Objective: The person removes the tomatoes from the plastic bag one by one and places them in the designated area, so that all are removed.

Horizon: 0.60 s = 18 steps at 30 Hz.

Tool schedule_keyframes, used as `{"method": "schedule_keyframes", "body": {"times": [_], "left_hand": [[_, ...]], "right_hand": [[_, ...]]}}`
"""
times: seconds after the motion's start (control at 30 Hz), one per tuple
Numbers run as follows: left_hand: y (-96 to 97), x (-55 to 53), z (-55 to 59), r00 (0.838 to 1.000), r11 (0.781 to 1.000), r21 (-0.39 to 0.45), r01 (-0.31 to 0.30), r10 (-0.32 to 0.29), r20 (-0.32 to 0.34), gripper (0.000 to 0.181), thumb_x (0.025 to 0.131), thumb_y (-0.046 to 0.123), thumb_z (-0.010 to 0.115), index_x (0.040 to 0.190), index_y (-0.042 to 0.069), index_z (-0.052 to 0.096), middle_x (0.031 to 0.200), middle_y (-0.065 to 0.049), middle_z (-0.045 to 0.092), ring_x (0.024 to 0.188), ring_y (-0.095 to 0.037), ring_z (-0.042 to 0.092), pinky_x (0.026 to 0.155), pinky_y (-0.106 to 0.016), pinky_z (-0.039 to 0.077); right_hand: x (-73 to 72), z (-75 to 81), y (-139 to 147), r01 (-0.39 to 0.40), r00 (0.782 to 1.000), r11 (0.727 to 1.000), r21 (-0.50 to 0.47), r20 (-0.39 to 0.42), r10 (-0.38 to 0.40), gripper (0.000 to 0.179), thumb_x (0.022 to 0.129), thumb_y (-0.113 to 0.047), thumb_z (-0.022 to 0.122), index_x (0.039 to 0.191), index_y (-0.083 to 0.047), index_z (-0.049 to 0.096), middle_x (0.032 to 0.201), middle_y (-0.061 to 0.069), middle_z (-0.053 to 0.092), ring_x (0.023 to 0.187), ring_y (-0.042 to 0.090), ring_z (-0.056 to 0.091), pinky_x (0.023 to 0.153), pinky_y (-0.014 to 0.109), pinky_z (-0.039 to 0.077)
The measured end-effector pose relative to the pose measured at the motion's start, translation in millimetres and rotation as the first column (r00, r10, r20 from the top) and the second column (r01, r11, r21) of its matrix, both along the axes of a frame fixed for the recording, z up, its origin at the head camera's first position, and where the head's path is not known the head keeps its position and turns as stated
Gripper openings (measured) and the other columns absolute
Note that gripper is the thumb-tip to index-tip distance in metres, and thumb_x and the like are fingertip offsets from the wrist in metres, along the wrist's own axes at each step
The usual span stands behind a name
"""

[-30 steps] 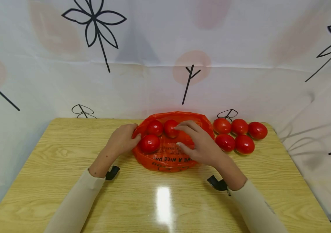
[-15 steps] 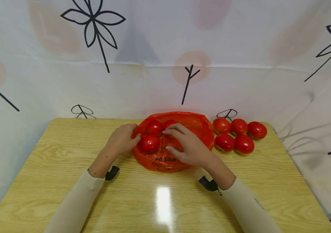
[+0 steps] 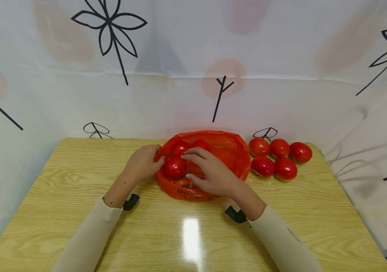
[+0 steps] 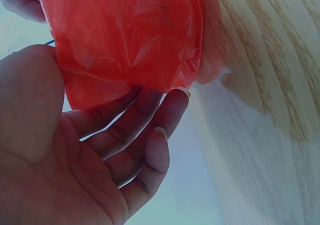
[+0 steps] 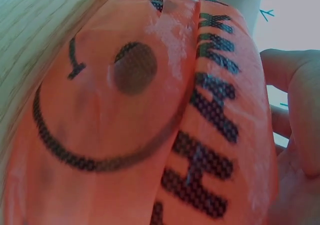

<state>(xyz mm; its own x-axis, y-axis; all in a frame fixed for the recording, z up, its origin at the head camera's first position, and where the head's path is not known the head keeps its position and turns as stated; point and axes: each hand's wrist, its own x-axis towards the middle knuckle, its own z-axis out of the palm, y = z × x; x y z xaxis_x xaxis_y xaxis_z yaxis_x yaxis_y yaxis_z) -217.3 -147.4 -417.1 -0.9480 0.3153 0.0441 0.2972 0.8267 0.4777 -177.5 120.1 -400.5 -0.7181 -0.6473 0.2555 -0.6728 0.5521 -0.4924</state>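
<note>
Head view: my left hand [image 3: 141, 163] pinches the red bag [image 3: 225, 149]. Right of that grip, 3 red ovals [image 3: 175, 168] sit by my loosely parted right hand [image 3: 214, 173]

Has glossy yellowish wood grain across surface [image 3: 78, 170]. Carries open red plastic bag [image 3: 229, 147] near far edge and, just right of bag, five red tomatoes [image 3: 280, 147], three behind two.
</note>
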Motion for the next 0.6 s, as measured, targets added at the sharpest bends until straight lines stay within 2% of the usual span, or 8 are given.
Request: {"method": "schedule_keyframes", "body": {"times": [0.23,0.6], "left_hand": [[0.1,0.5,-0.8,1.0,1.0,0.003,0.003,-0.003,0.003,0.018,0.1,0.019,0.066,0.109,0.004,0.068,0.081,-0.005,0.063,0.068,-0.022,0.056,0.06,-0.032,0.051],[0.0,0.5,-2.2,1.0,1.0,0.014,0.013,-0.013,-0.006,0.016,0.1,0.019,0.067,0.106,0.005,0.067,0.079,-0.004,0.063,0.067,-0.021,0.057,0.061,-0.032,0.053]], "right_hand": [[-2.5,-2.7,-11.5,-0.01,1.0,1.0,0.013,0.021,0.01,0.052,0.096,-0.022,0.076,0.145,-0.012,0.061,0.15,0.005,0.055,0.136,0.022,0.054,0.112,0.044,0.05],[-8.6,-15.1,-28.6,-0.011,1.0,0.996,0.091,0.001,0.011,0.059,0.096,-0.023,0.076,0.151,-0.013,0.056,0.152,0.005,0.052,0.139,0.026,0.047,0.115,0.043,0.046]]}}
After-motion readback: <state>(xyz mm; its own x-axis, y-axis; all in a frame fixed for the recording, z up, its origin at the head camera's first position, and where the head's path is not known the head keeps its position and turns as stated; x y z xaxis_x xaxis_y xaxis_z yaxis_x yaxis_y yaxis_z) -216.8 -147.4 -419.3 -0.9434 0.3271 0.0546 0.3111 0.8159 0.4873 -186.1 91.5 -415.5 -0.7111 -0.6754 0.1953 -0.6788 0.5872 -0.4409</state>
